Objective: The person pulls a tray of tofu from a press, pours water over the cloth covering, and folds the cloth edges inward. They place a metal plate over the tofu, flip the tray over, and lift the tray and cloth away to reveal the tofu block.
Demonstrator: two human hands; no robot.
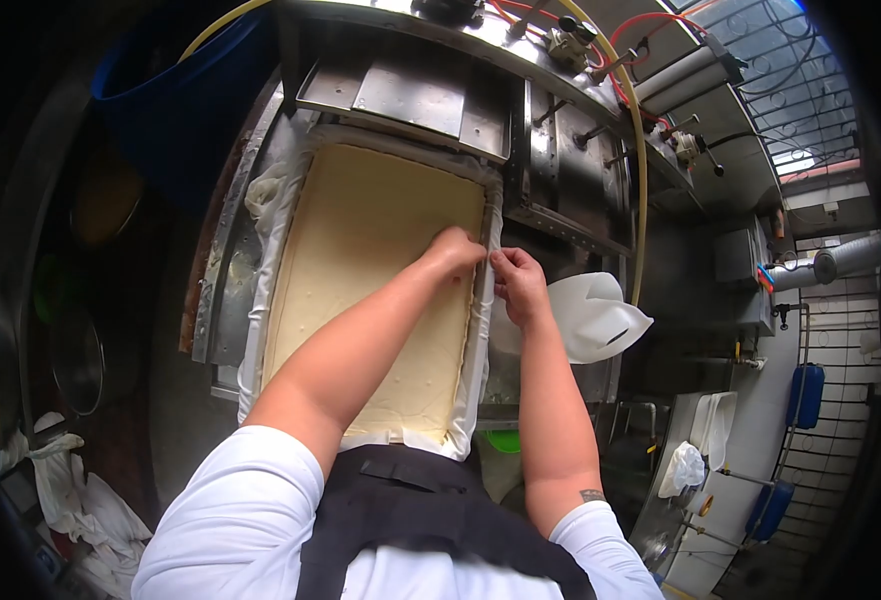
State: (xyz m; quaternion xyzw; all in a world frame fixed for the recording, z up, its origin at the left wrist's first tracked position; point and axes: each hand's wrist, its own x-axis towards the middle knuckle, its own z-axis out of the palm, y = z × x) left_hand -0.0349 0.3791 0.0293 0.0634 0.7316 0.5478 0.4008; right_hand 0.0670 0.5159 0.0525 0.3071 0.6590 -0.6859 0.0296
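Note:
A long rectangular tray mould lined with white cloth [482,330] holds a smooth pale yellow slab [385,200]. The cloth hangs over the mould's edges. My left hand [454,253] is at the slab's right edge, its fingers pinched together at the cloth border. Just right of it, outside the edge, my right hand [520,280] is closed, thumb against forefinger, at the same stretch of cloth. The two hands nearly touch. What lies between the fingertips is mostly hidden, though both seem to grip the cloth.
A cut white plastic jug [598,318] lies right of my right hand. Beyond the mould stands a metal frame [410,95] with valves and hoses. A blue barrel [175,95] is at the upper left. White cloths [85,505] hang at the lower left.

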